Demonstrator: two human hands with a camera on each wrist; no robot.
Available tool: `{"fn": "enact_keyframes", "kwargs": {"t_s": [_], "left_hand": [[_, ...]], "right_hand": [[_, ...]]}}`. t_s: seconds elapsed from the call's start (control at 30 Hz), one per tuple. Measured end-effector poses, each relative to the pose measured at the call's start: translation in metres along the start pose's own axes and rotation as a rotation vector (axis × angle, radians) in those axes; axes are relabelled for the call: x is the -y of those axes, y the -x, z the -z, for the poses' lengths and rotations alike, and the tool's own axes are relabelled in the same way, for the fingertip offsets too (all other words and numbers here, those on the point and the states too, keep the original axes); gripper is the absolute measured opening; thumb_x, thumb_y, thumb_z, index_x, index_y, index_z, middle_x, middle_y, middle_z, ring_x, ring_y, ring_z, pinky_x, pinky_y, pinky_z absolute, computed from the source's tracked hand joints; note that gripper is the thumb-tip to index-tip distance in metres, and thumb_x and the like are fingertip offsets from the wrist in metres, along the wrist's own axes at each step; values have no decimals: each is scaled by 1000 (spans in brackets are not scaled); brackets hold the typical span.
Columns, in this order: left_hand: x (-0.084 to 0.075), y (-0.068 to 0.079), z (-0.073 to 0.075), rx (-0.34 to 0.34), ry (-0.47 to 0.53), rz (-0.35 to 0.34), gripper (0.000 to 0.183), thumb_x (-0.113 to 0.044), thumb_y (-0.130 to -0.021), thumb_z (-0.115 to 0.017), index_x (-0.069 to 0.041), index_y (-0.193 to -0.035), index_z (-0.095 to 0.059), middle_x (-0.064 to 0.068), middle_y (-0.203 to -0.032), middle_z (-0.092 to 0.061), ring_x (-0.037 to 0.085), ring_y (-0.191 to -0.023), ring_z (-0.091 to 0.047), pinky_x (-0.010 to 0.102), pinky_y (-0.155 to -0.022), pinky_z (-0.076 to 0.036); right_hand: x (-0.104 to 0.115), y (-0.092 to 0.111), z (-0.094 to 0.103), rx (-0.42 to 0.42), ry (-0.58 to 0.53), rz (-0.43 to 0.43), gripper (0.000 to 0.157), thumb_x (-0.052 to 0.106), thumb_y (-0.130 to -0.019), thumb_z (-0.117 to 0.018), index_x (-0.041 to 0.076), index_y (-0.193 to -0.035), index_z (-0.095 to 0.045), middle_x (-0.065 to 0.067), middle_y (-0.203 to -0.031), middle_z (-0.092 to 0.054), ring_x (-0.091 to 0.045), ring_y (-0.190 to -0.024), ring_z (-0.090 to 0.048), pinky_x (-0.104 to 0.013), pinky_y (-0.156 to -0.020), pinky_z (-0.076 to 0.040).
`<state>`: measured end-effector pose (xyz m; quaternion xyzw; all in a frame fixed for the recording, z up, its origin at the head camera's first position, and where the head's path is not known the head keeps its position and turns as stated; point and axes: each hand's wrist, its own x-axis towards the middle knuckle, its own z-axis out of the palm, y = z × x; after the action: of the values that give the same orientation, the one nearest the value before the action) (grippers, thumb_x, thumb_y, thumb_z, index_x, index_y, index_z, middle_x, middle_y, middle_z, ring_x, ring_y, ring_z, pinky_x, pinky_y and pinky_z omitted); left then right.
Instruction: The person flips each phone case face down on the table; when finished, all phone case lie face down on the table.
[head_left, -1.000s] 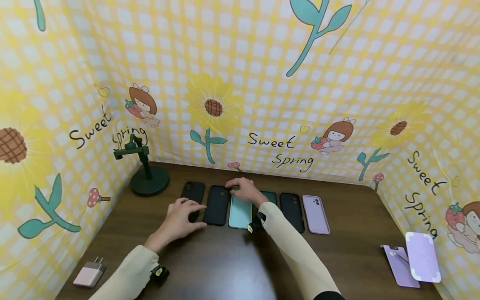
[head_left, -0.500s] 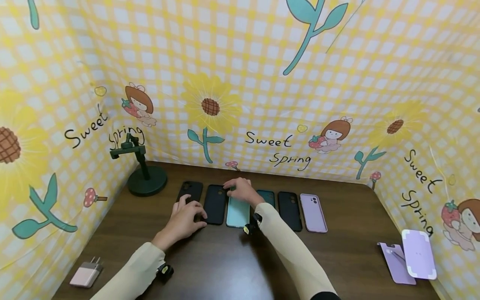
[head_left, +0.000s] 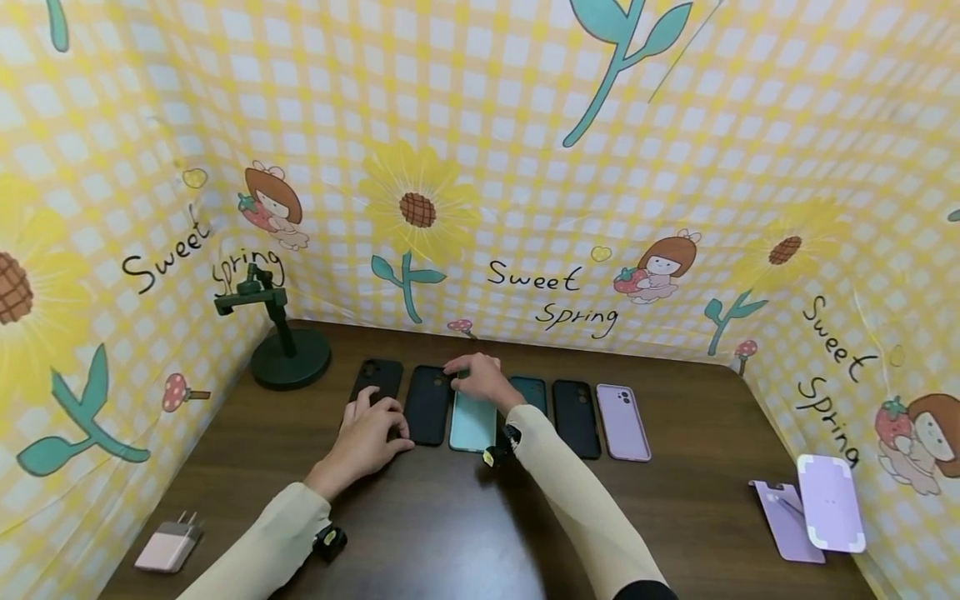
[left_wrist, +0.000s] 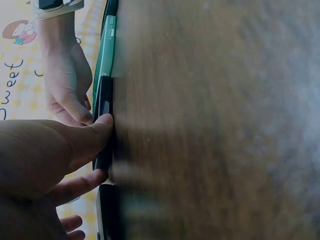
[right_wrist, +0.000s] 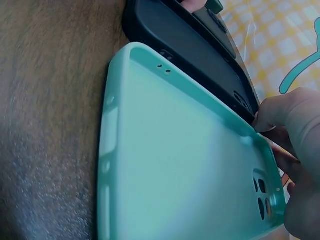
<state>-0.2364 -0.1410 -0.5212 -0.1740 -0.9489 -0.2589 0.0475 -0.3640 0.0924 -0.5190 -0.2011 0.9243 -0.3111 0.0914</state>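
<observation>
Phone cases lie in a row on the brown table. My left hand (head_left: pixel 363 437) has its thumb and index finger at the lower left corner of the second black phone case (head_left: pixel 427 408), pinching it. The other fingers reach over the leftmost black case (head_left: pixel 378 379). With bent fingers, my right hand (head_left: pixel 482 380) holds that second case's upper right corner, reaching across the mint case (head_left: pixel 474 423). In the right wrist view the mint case (right_wrist: pixel 175 150) lies hollow side up, camera cutouts at its far end, close beside the black one (right_wrist: pixel 200 55).
Right of the mint case lie a teal case (head_left: pixel 530 393), a black case (head_left: pixel 577 419) and a lilac case (head_left: pixel 624 422). A dark green stand (head_left: pixel 288 358) is at back left, a charger plug (head_left: pixel 168 543) at front left. A lilac stand (head_left: pixel 831 504) sits far right.
My left hand has shifted slightly right, and its thumb and index finger have drawn in on the second black case's lower corner. The right hand stays at the upper corner. The view shifts slightly.
</observation>
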Motion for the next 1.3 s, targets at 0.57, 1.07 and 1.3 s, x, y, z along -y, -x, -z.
{"fn": "enact_keyframes", "kwargs": {"t_s": [0.57, 1.07, 1.3], "left_hand": [[3, 9, 4, -147, 3, -53, 19, -29, -87, -83, -29, -77, -67, 10, -129, -71, 42, -143, -39, 59, -107, -33], [7, 12, 11, -210, 107, -99, 16, -27, -90, -80, -27, -81, -66, 11, -129, -71, 38, -136, -48, 59, -104, -34], [7, 11, 13, -208, 130, -130, 17, -26, -90, -80, -27, -84, -65, 10, -130, -71, 37, -133, -51, 59, -104, -34]], "right_hand": [[-2, 4, -4, -90, -326, 73, 42, 3, -98, -66, 15, -138, -66, -5, -142, -66, -27, -132, -61, -49, -108, -49], [1, 1, -9, -67, -626, 91, 53, 3, -97, -69, 8, -148, -55, -15, -137, -67, -29, -128, -64, -35, -95, -56], [0, 1, 1, 4, -730, 117, 50, 5, -97, -69, 12, -145, -57, -13, -138, -68, -23, -128, -64, -31, -94, -56]]}}
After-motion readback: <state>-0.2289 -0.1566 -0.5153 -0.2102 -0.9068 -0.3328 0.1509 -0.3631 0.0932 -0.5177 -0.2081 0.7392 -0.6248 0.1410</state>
